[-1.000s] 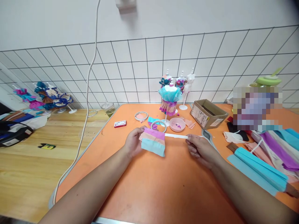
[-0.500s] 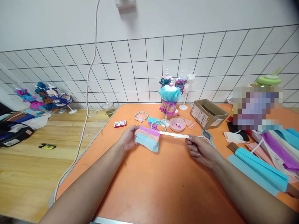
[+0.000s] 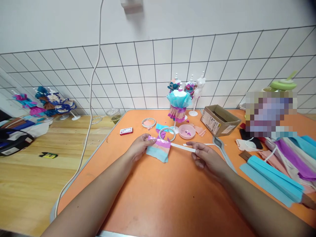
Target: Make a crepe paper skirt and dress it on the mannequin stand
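A small striped piece of crinkly paper (image 3: 158, 154), purple along the far edge, peach in the middle and pale blue along the near edge, is held just above the middle of the orange table (image 3: 158, 197), between the two hands. The left hand (image 3: 142, 147) grips its left end, thumb laid over the purple band, while the right hand (image 3: 204, 156) has its fingers drawn close around the right end of a narrow white strip (image 3: 183, 147) that runs from the paper's far right corner. The purple band looks glossy, perhaps from tape, so that edge may be tacky and cling to fingertips. The paper should be very light, soft and easily creased or torn; the strip looks thin and flexible, a little firmer than the paper. A flat pinch at the paper's left end seems the safest hold, with the strip best taken at its tip and drawn gently. Just beyond the paper lies a tape roll (image 3: 160, 134), with a pink dish (image 3: 183, 136) right of it and a mannequin in a ruffled dress (image 3: 179, 99) farther back
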Demonstrator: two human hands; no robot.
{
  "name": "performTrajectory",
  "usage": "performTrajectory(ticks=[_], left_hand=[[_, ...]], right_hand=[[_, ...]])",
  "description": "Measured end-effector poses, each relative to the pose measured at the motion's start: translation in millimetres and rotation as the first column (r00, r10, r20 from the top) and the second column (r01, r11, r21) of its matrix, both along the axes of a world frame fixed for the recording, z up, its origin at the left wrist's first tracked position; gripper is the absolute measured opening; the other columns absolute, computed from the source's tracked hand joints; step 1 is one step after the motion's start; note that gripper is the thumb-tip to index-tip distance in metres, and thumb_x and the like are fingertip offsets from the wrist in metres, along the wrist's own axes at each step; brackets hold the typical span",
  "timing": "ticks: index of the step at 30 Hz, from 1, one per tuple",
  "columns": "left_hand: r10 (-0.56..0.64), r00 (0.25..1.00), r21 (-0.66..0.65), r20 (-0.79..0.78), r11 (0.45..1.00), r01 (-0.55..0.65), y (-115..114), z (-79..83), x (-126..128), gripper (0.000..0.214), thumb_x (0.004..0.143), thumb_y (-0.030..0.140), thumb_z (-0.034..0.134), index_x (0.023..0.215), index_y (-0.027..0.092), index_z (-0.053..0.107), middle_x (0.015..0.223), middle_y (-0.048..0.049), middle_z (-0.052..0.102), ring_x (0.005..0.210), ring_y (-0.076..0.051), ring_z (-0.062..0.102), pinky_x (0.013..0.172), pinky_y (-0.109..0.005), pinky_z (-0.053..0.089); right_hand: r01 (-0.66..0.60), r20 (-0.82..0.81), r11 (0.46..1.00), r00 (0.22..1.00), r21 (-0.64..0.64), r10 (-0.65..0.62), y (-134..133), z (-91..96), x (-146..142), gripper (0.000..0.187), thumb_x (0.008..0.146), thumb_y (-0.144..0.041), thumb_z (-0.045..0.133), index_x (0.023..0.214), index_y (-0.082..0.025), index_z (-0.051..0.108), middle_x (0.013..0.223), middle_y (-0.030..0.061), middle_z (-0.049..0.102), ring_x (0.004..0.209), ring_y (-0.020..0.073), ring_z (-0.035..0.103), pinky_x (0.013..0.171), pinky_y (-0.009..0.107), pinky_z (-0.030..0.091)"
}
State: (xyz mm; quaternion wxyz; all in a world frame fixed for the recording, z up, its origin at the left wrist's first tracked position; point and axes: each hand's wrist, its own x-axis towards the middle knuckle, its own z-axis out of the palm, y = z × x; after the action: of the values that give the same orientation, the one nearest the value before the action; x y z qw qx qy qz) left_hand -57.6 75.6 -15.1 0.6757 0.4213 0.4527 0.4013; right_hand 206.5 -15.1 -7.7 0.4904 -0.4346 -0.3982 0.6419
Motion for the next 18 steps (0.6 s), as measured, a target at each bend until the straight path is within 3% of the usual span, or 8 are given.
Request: performTrajectory(ticks=[2,4,7,10,12,15,18], left_hand=[[0.004,1.000,0.014,-0.011,1.000,-0.004,-2,-0.8,3,0.040,0.059,0.025,0.082,0.083,0.018,0.051,0.068,0.0028,0.063,0.056,-0.010,0.060,0.050,-0.018,0.043],[-0.022,0.999,0.022,-0.023,0.999,0.022,-4,1.9,4,0.041,0.059,0.026,0.082,0.086,0.019,0.052,0.067,0.0040,0.062,0.052,-0.009,0.057,0.048,-0.017,0.040],[-0.071,0.996,0.042,-0.060,0.996,0.073,-5,7.9,3,0.043,0.058,0.028,0.082,0.088,0.020,0.053,0.064,0.0055,0.059,0.050,-0.009,0.055,0.046,-0.017,0.037],[-0.090,0.991,0.054,-0.098,0.994,0.095,-4,8.7,1,0.043,0.060,0.032,0.081,0.092,0.021,0.053,0.064,0.0060,0.059,0.049,-0.008,0.054,0.047,-0.018,0.037],[-0.086,0.989,0.051,-0.122,0.994,0.093,-2,6.2,-2,0.042,0.062,0.033,0.080,0.094,0.022,0.055,0.066,0.0057,0.060,0.050,-0.008,0.055,0.048,-0.018,0.038],[-0.123,0.981,0.025,-0.152,0.991,0.128,5,2.5,-12,0.041,0.063,0.034,0.079,0.096,0.020,0.059,0.076,0.0012,0.065,0.060,-0.011,0.061,0.054,-0.020,0.043],[-0.217,0.957,-0.053,-0.191,0.976,0.211,12,2.3,-30,0.037,0.061,0.032,0.080,0.089,0.015,0.063,0.079,-0.0048,0.068,0.065,-0.016,0.064,0.057,-0.024,0.047]], right_hand=[[0.011,-0.143,0.998,0.990,0.061,-0.002,-3,4.7,0,0.016,0.073,-0.023,0.064,0.071,-0.019,0.048,0.109,0.0041,0.060,0.054,0.0055,0.042,0.039,0.016,0.027],[0.010,-0.260,0.997,0.966,0.080,0.011,-6,7.5,1,0.016,0.073,-0.024,0.064,0.071,-0.020,0.048,0.120,0.0046,0.058,0.061,0.0081,0.048,0.038,0.016,0.030],[0.013,-0.325,0.999,0.946,0.030,-0.002,-7,7.8,4,0.017,0.073,-0.029,0.064,0.073,-0.022,0.048,0.113,0.0046,0.061,0.071,0.0119,0.054,0.040,0.015,0.037],[0.059,-0.292,0.998,0.955,-0.010,-0.059,-5,4.9,4,0.017,0.073,-0.031,0.065,0.078,-0.023,0.051,0.102,0.0031,0.063,0.077,0.0132,0.058,0.046,0.016,0.045],[0.056,-0.201,0.998,0.978,0.001,-0.055,-2,1.1,3,0.018,0.074,-0.033,0.064,0.082,-0.023,0.052,0.105,0.0037,0.062,0.082,0.0148,0.060,0.052,0.019,0.050],[-0.013,0.105,0.999,0.994,0.047,0.008,2,-8.4,2,0.028,0.078,-0.033,0.060,0.103,-0.026,0.050,0.122,0.0064,0.056,0.076,0.0158,0.062,0.049,0.024,0.050],[-0.018,0.510,0.993,0.859,0.121,-0.047,8,-19.4,4,0.050,0.077,-0.021,0.051,0.125,-0.031,0.039,0.126,0.0056,0.055,0.061,0.0118,0.058,0.048,0.026,0.046]])
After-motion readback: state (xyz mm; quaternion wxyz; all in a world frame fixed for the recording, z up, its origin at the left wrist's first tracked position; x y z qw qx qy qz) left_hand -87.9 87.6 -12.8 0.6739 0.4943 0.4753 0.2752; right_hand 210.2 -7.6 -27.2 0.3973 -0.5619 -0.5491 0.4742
